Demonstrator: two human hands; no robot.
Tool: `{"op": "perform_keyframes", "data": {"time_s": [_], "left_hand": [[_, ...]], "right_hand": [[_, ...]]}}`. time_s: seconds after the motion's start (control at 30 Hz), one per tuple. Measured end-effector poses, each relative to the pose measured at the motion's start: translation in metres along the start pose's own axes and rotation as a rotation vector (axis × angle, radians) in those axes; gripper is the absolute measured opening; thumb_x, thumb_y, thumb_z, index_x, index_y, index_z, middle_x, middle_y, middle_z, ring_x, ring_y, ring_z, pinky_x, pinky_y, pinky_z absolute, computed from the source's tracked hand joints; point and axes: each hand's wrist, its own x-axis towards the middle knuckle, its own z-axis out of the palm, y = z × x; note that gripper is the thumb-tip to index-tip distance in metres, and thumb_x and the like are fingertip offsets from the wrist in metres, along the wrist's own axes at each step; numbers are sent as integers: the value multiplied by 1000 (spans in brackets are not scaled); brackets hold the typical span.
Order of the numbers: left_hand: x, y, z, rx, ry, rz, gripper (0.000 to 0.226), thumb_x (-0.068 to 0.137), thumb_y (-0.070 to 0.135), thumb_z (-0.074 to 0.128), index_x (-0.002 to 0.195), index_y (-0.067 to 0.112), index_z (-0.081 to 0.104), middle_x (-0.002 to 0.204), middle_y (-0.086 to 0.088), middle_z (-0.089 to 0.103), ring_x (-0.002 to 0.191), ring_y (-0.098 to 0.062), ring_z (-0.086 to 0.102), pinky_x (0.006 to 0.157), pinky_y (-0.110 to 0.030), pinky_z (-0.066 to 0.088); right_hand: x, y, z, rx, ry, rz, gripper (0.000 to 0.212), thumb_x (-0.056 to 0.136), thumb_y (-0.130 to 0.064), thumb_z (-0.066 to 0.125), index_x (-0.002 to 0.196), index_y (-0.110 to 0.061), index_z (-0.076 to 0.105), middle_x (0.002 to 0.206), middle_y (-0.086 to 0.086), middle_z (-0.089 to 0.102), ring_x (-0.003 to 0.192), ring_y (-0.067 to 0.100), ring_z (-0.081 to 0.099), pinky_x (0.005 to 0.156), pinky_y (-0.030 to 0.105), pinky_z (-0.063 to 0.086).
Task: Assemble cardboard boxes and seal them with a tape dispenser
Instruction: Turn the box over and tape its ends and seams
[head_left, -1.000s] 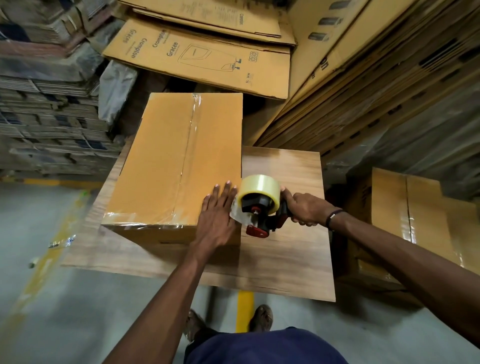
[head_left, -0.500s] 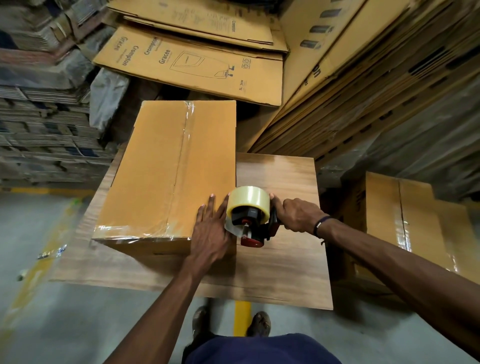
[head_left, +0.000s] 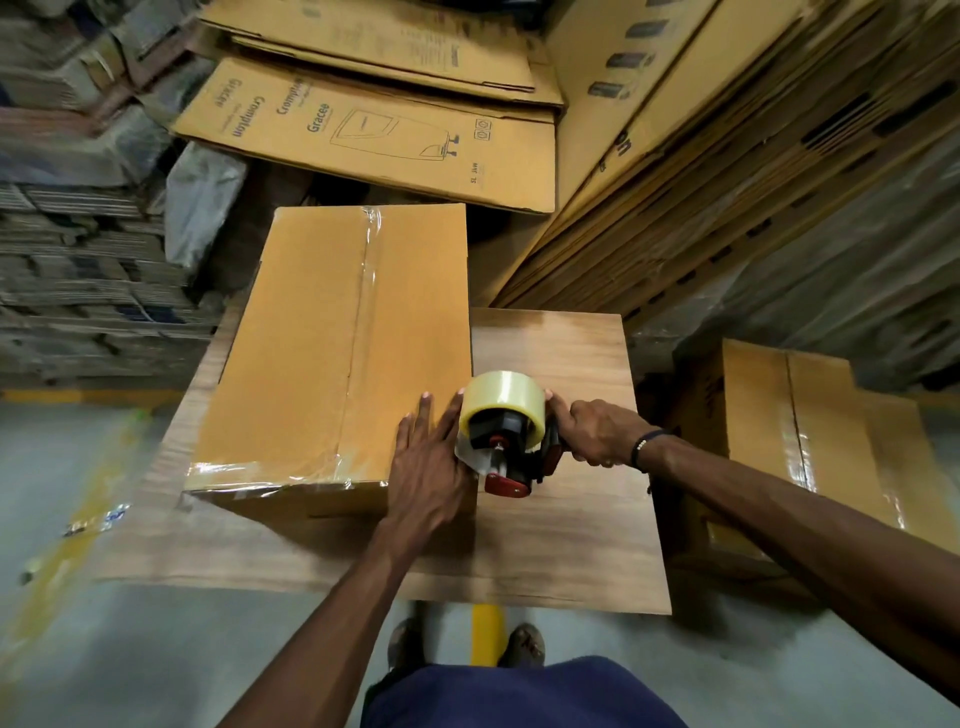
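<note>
A closed brown cardboard box (head_left: 322, 343) lies on the wooden table (head_left: 561, 540), clear tape running along its centre seam and across its near edge. My left hand (head_left: 427, 465) presses flat on the box's near right corner, fingers straight. My right hand (head_left: 592, 431) grips the handle of a black and red tape dispenser (head_left: 506, 441) carrying a clear tape roll. The dispenser sits against the box's right side, right beside my left hand's fingers.
Flat printed cartons (head_left: 374, 135) lean behind the table, and more flattened cardboard (head_left: 727, 182) is stacked at the back right. A taped box (head_left: 810, 441) stands on the floor to the right. Bundled cardboard (head_left: 78, 260) fills the left. My feet stand under the table's near edge.
The view has shifted slightly, so box and table sit lower in frame. Both hands and the dispenser keep the same places against the box's right corner.
</note>
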Motion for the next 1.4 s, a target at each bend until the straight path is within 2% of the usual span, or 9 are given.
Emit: {"op": "perform_keyframes", "data": {"time_s": [0.2, 0.43, 0.57, 0.7, 0.8, 1.03, 1.2, 1.3, 1.4], "left_hand": [[-2, 2, -2, -29, 1, 4, 90, 85, 76, -26, 164, 37, -8, 168, 20, -22, 158, -26, -17, 129, -48, 1], [-3, 2, -5, -28, -6, 1, 79, 94, 68, 2, 165, 33, -8, 169, 18, -19, 157, -24, -20, 129, -47, -1], [-6, 0, -9, -51, -5, 32, 80, 93, 67, 0, 165, 31, -5, 170, 16, -15, 158, -24, -18, 129, -48, 1], [-9, -1, -12, -69, -8, 62, 101, 79, 78, -30, 165, 31, -7, 171, 13, -17, 157, -25, -22, 128, -47, -5], [-8, -2, -11, -68, -10, 70, 87, 90, 74, -7, 165, 30, -5, 171, 14, -16, 157, -27, -20, 128, -50, 0], [-6, -3, -10, -79, -22, 69, 87, 85, 57, 14, 166, 29, -3, 171, 15, -18, 158, -28, -19, 127, -56, 6], [-5, -5, -4, -102, -5, 65, 86, 95, 55, 40, 166, 31, -2, 170, 17, -17, 158, -27, -17, 128, -54, 5], [-2, 0, -7, -56, -22, 17, 81, 91, 66, 8, 165, 33, -2, 169, 18, -22, 157, -26, -21, 129, -50, 0], [-3, 2, -9, -64, -23, 5, 84, 90, 69, 3, 164, 33, -9, 169, 18, -23, 156, -24, -24, 128, -46, -5]], "right_hand": [[-4, 4, 12, 83, -4, 66, 88, 106, -65, 4, 73, -10, 65, 63, 5, 68, 47, 17, 59, 55, 27, 48], [-9, 17, 12, 203, -75, 73, 90, 99, -74, 1, 72, -12, 61, 61, 2, 62, 47, 16, 52, 46, 24, 46], [-13, 24, 6, 142, -92, -6, 90, 100, -72, 4, 75, -9, 64, 64, 2, 64, 54, 18, 58, 60, 29, 53], [-12, 21, -6, -9, -71, -51, 86, 106, -61, 6, 79, -10, 70, 67, -1, 65, 63, 14, 61, 75, 30, 45], [-15, 13, -8, -87, -47, -49, 68, 109, -57, 9, 79, -23, 59, 75, 1, 67, 71, 16, 62, 82, 37, 52], [-2, 1, -10, -193, -58, -10, 63, 111, -50, 11, 150, -17, 48, 84, -1, 59, 79, 19, 56, 74, 35, 42], [7, 3, 3, -233, -9, -7, 65, 109, -52, 10, 152, -17, 45, 84, 1, 58, 80, 23, 60, 72, 39, 46], [10, 7, 10, -148, -22, 44, 60, 111, -49, 12, 153, -15, 39, 87, 4, 62, 87, 28, 67, 81, 46, 57], [7, 17, 18, -88, -19, 40, 84, 105, -64, 5, 110, -11, 70, 70, 0, 68, 68, 22, 68, 79, 44, 60]]}}
